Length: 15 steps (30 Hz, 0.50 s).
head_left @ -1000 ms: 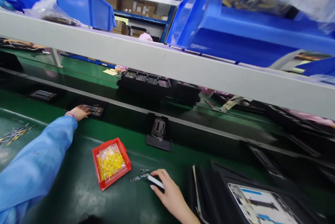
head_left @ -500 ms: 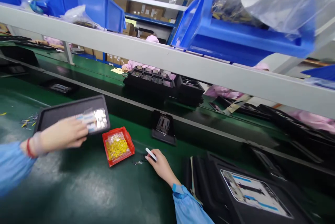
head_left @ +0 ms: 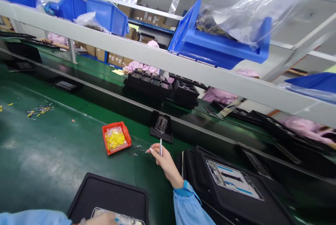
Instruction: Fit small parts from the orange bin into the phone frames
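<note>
My right hand hovers over the green mat, closed on a thin white tool that points upward. Just left of it lie a few small metal parts and a red tray of yellow pieces. At the bottom edge, only a sliver of my left hand shows, resting on a black tray that carries a flat device with a pale face. That tray sits close to me on the mat.
A black fixture rides the conveyor beyond my right hand. Another black tray with a labelled device lies at the right. Stacked black trays stand across the belt. Blue bins sit on the grey shelf overhead. People in pink work opposite.
My left hand has pulled the black tray from beside the red tray down to the near edge. My right hand lifted slightly and turned the white tool upright.
</note>
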Available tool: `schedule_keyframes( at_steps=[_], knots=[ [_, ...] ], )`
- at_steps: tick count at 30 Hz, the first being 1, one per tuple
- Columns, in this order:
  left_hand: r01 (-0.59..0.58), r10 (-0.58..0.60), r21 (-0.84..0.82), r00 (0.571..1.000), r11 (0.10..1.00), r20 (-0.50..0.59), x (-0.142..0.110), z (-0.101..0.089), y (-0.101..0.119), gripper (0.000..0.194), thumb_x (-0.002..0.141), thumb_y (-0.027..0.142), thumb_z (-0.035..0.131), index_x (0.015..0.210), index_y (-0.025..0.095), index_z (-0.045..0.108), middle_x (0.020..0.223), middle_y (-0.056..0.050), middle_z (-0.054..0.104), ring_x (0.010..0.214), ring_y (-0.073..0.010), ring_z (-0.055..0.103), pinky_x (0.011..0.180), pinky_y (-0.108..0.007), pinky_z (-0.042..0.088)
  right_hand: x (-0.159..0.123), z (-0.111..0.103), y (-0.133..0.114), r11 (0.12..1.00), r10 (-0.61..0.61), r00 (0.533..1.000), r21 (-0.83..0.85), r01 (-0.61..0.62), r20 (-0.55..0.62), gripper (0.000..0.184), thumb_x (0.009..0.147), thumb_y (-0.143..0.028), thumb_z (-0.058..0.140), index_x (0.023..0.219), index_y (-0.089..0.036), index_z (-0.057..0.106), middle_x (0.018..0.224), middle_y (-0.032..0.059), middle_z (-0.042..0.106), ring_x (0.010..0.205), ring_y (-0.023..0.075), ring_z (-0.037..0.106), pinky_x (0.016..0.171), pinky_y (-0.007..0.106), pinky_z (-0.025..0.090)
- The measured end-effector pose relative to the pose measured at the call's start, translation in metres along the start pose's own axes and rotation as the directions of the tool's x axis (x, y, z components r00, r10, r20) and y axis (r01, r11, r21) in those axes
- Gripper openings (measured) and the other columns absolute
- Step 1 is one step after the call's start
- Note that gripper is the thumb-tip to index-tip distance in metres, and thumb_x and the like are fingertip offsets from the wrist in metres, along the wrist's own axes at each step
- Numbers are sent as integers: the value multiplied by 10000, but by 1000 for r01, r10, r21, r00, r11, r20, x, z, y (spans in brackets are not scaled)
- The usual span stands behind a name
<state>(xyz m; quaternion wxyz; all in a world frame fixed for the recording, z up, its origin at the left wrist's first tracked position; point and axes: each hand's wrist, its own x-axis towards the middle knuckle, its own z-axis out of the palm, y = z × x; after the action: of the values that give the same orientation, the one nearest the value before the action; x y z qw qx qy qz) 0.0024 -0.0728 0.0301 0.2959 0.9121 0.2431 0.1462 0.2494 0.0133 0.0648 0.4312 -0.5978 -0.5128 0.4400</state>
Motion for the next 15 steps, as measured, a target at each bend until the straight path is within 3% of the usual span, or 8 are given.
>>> schedule_keyframes(
  at_steps=[3,4,5,7,8,11,13,15],
  knots=[
    [49,-51,-52,998,997,-37,34,-19,-7,260,888,443,533,864,191,590,794,-19,629,672,-153,590,626,-278,481,-9,6,-9,995,-4,1000,105,3,14,483,623,-539,724,936,-186,620,670,22,686,404,72,343,364,183,198],
    [90,-98,-109,993,990,-67,47,-26,-11,254,873,440,531,847,191,571,745,-10,619,632,-148,577,590,-264,464,-11,10,-11,992,-13,1000,122,11,17,481,631,-519,733,967,-186,642,678,25,696,402,75,365,360,185,206],
    [178,-218,-272,968,946,-122,60,-34,-15,252,862,438,525,855,188,549,723,-5,612,607,-139,564,572,-253,452,-13,14,-13,991,-30,999,131,27,17,459,641,-503,737,965,-186,664,696,32,708,412,83,409,360,189,236],
    [202,-364,-614,919,763,-150,82,-48,-21,363,799,531,547,870,176,520,756,-19,619,629,-140,576,596,-254,464,-13,24,-15,983,-84,996,163,83,2,386,643,-481,753,886,-186,698,746,55,731,500,128,549,411,213,365],
    [193,-404,-742,908,643,-114,90,-55,-23,431,764,583,560,870,167,521,775,-34,626,650,-148,590,622,-265,473,-13,28,-15,976,-118,993,182,118,-13,353,639,-475,762,834,-186,704,762,63,737,574,161,610,473,236,434],
    [173,-410,-913,912,369,7,101,-69,-28,538,691,655,607,846,143,559,779,-62,639,690,-162,613,688,-293,479,-9,39,-15,953,-216,975,206,222,-48,309,643,-478,770,744,-194,702,762,68,741,723,225,680,665,317,526],
    [158,-400,-937,916,312,21,100,-75,-32,510,682,630,647,809,143,568,737,-43,624,658,-141,597,675,-280,470,-7,43,-16,943,-270,963,199,268,-14,283,682,-472,749,753,-202,704,795,70,746,788,241,690,738,350,532],
    [135,-386,-934,923,330,-2,96,-78,-38,478,674,602,677,767,149,558,690,-10,590,609,-113,564,637,-258,459,-3,46,-19,930,-327,944,190,314,39,239,725,-447,723,761,-211,705,872,77,747,878,253,685,783,363,528]
  ],
)
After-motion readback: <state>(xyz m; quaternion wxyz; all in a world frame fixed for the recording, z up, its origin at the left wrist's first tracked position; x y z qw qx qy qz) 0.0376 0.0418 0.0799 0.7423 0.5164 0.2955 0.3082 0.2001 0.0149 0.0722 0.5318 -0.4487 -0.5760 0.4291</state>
